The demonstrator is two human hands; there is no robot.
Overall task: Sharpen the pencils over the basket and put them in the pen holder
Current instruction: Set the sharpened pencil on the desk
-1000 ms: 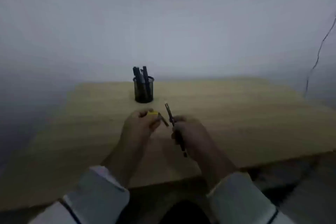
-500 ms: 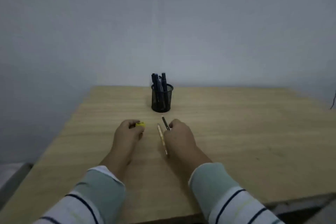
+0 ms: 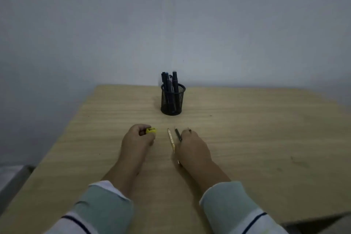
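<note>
My left hand [image 3: 137,141] rests on the wooden table [image 3: 247,129] and pinches a small yellow sharpener [image 3: 151,130] between thumb and fingers. My right hand [image 3: 191,148] lies knuckles up on the table, fingers curled over a dark pencil [image 3: 178,135] whose tip points away from me. A second dark tip [image 3: 189,129] pokes out past its knuckles. A pale wooden pencil [image 3: 171,139] lies on the table along the hand's left edge. The black mesh pen holder [image 3: 172,100] stands upright behind both hands with several dark pens in it. No basket is in view.
The table's left edge runs diagonally from the back to the near left, with a grey ledge [image 3: 13,178] below it. A plain grey wall stands right behind the table. The near right corner drops off by my right sleeve [image 3: 237,209].
Both hands have come down from in front of me onto the table. The pale pencil now lies on the wood. The view has steadied and shifted left since a second ago.
</note>
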